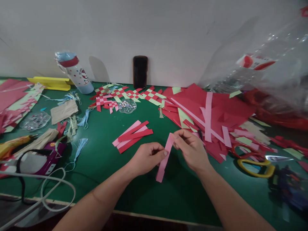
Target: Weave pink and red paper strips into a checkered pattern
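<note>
Between my two hands a pink paper strip [163, 165] is held up on a slant above the green table. My left hand [150, 158] pinches it near its middle, thumb in front. At its upper end, my right hand [190, 147] grips it between thumb and fingers. Just beyond my left hand lie several loose paper strips, among them a red strip [134, 141] and a pink strip [126, 133], partly crossing each other. Further back are woven red, pink and green paper pieces [150, 95] and a clear dish [127, 106] of small googly eyes.
Red paper sheets [192, 96] and scraps spread over the right, with red-and-yellow-handled scissors [256, 168] beside them. A glue gun [16, 144], a cable [60, 183] and tassels [81, 146] lie left. A bottle [78, 75] and a phone [140, 71] stand near the wall.
</note>
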Available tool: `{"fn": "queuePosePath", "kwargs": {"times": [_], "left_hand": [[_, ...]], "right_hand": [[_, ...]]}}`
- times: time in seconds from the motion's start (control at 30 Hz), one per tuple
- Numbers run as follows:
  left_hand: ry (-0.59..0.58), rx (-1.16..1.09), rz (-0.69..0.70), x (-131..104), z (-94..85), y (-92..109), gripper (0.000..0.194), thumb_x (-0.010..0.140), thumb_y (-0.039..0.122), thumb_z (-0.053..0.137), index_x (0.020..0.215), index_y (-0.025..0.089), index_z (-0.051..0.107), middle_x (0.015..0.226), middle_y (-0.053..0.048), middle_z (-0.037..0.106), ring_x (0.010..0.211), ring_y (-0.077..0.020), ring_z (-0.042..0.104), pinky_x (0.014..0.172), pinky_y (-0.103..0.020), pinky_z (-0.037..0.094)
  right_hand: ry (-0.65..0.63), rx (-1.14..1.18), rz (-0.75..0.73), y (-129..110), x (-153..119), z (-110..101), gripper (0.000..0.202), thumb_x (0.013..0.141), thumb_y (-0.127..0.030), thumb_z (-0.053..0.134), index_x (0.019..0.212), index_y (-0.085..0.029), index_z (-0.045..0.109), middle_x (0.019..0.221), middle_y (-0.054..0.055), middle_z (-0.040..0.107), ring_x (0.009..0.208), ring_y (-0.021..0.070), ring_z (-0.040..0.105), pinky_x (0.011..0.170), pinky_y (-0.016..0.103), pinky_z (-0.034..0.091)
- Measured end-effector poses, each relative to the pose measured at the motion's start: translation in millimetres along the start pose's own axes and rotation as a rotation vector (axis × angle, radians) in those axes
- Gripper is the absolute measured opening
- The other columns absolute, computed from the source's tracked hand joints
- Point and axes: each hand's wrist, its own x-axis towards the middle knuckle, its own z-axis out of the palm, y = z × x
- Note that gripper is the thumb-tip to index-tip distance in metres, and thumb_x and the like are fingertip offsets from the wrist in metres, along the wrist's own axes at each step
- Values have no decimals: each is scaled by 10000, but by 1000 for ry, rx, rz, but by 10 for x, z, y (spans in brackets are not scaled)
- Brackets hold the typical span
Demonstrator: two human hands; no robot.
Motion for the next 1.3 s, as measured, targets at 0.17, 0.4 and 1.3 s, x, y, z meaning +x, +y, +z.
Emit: {"fn": "queuePosePath", "kwargs": {"times": [0.17,0.4,1.3], "left_hand": [[-9,104,-14,-12,14,14,256,828,370,584,673,170,541,586,53,455,536,-81,375,506,-208,289],[-18,93,-19,-21,9,10,284,829,396,585,663,171,539,571,53,439,527,-82,357,499,-215,271],[68,-104,58,37,-56,12,285,844,422,630,926,151,657,813,-31,650,713,-128,586,685,-240,469]], "right_hand": [[72,116,-21,51,51,-44,250,828,-428,672,734,-218,574,560,-55,438,543,106,400,530,267,329],[80,187,-15,33,94,-91,238,832,-418,679,736,-228,573,559,-58,434,539,97,409,548,259,367],[-35,80,20,47,77,-91,331,818,-445,689,659,-211,517,577,-47,440,542,104,413,537,272,348]]}}
